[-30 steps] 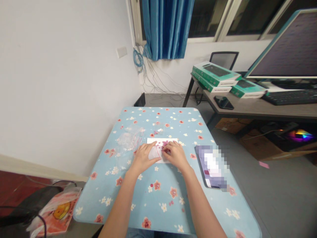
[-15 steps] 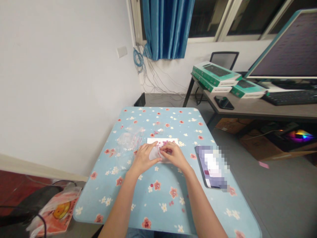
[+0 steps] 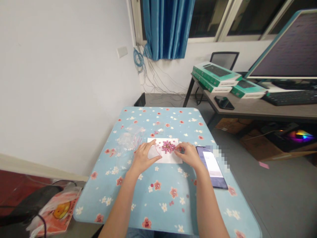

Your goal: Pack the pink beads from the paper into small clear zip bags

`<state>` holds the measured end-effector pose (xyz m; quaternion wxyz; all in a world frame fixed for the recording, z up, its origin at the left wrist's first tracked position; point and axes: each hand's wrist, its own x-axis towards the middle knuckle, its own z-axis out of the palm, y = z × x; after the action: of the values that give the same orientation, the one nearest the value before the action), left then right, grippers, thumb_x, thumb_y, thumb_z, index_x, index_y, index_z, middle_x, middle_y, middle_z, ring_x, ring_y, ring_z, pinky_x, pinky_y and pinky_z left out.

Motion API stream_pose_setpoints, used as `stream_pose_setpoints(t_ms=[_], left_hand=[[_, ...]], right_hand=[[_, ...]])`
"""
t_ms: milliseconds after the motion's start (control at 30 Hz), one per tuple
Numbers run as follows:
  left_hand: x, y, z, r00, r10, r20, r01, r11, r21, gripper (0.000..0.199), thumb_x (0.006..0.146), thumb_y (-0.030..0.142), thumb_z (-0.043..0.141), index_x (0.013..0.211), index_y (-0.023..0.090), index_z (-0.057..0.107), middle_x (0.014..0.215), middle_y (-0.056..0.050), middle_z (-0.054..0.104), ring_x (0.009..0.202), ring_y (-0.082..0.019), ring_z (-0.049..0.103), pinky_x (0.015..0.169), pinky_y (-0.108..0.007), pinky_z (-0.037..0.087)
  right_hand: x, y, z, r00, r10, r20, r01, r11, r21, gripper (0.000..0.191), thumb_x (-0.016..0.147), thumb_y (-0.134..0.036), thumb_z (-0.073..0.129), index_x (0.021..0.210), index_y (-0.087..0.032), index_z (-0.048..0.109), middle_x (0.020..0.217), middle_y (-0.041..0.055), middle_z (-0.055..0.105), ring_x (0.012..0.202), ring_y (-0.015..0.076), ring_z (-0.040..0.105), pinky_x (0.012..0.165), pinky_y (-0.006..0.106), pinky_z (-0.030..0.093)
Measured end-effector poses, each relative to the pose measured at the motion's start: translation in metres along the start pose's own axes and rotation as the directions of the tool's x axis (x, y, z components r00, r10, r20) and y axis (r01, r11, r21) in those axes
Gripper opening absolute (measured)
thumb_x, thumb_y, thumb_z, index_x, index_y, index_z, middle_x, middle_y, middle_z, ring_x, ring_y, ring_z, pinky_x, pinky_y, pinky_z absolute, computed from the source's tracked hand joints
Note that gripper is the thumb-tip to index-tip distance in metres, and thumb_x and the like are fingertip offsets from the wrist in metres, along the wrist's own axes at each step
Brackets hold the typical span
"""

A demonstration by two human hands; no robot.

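So the thing to look at here is the pile of pink beads [image 3: 167, 146] (beads is my best guess, they're tiny) sitting in the gap between the two hands. From the right hand [image 3: 190, 154] they're just left of the fingertips, basically right beside them, so that's the nearer hand. Its thumb and index are curled in till the tips nearly meet. Can't tell if there's a bead pinched in there, or if the tips actually touch the pile.

The left hand [image 3: 143, 159] has its thumb and fingers spread wide, resting over a small clear zip bag [image 3: 154, 152], which shows in that gap. Bag's red zip line slants from near the index tip down toward the thumb, so that edge looks to face the pile, just right of it. Pile's roundish, no real long axis. The white sheet [image 3: 174, 160] underneath runs lengthwise from one hand's fingers to the other's.

Beyond the left fingers there's a crumpled bunch of clear bags [image 3: 128, 138], and straight past the pile, another little baggie [image 3: 158, 131] with pinkish bits. Phone [image 3: 216, 170] is right of the right hand's fingers.
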<state>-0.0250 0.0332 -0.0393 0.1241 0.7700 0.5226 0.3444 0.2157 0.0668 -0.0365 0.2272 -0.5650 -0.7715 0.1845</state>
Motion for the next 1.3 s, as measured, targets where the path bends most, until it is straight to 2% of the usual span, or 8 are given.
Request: stream_pose_setpoints(t_ms=[233, 733, 900, 1100, 1300], left_hand=[[0.0, 0.002, 0.002, 0.999, 0.047, 0.025, -0.047, 0.999, 0.022, 0.065, 0.074, 0.04, 0.069, 0.131, 0.026, 0.04, 0.116, -0.004, 0.061, 0.107, -0.022, 0.053, 0.092, -0.038, 0.042], [0.0, 0.002, 0.004, 0.998, 0.042, 0.054, -0.044, 0.998, 0.035, 0.067, 0.073, 0.04, 0.069, 0.132, 0.026, 0.041, 0.116, -0.005, 0.061, 0.108, -0.023, 0.054, 0.092, -0.039, 0.042], [0.0, 0.003, 0.004, 0.997, 0.055, 0.058, -0.056, 0.998, 0.015, 0.067, 0.073, 0.04, 0.069, 0.132, 0.027, 0.04, 0.115, -0.005, 0.061, 0.108, -0.022, 0.054, 0.092, -0.038, 0.042], [-0.001, 0.005, 0.008, 0.993, 0.097, 0.072, -0.097, 0.995, -0.004, 0.069, 0.073, 0.043, 0.069, 0.133, 0.025, 0.039, 0.115, -0.007, 0.06, 0.107, -0.024, 0.053, 0.092, -0.04, 0.042], [-0.001, 0.004, 0.01, 0.991, 0.097, 0.093, -0.098, 0.995, 0.01, 0.071, 0.073, 0.046, 0.068, 0.134, 0.026, 0.039, 0.115, -0.007, 0.06, 0.106, -0.024, 0.053, 0.091, -0.041, 0.043]], right_hand=[[0.0, -0.018, 0.005, 0.999, 0.018, 0.031, -0.015, 0.996, -0.087, 0.019, 0.075, -0.036, 0.06, 0.064, -0.021, 0.064, 0.071, 0.0021, 0.061, 0.076, 0.0184, 0.054, 0.07, 0.03, 0.03], [0.001, -0.022, 0.008, 0.999, 0.031, 0.022, -0.029, 0.995, -0.092, 0.014, 0.074, -0.029, 0.059, 0.065, -0.02, 0.063, 0.069, 0.0008, 0.062, 0.071, 0.0163, 0.054, 0.069, 0.029, 0.03], [0.003, -0.02, 0.008, 1.0, -0.019, 0.013, 0.018, 0.997, 0.075, 0.012, 0.074, -0.029, 0.061, 0.068, -0.02, 0.066, 0.067, 0.0011, 0.062, 0.067, 0.0156, 0.054, 0.066, 0.028, 0.035], [0.005, -0.027, 0.012, 0.994, -0.111, -0.023, 0.112, 0.935, 0.336, 0.011, 0.076, -0.028, 0.062, 0.073, -0.019, 0.067, 0.07, 0.0015, 0.062, 0.066, 0.0143, 0.052, 0.065, 0.027, 0.039], [0.005, -0.035, 0.021, 0.984, -0.179, -0.004, 0.166, 0.901, 0.401, 0.008, 0.076, -0.025, 0.061, 0.072, -0.018, 0.065, 0.068, -0.0005, 0.059, 0.065, 0.0126, 0.051, 0.063, 0.025, 0.039]])
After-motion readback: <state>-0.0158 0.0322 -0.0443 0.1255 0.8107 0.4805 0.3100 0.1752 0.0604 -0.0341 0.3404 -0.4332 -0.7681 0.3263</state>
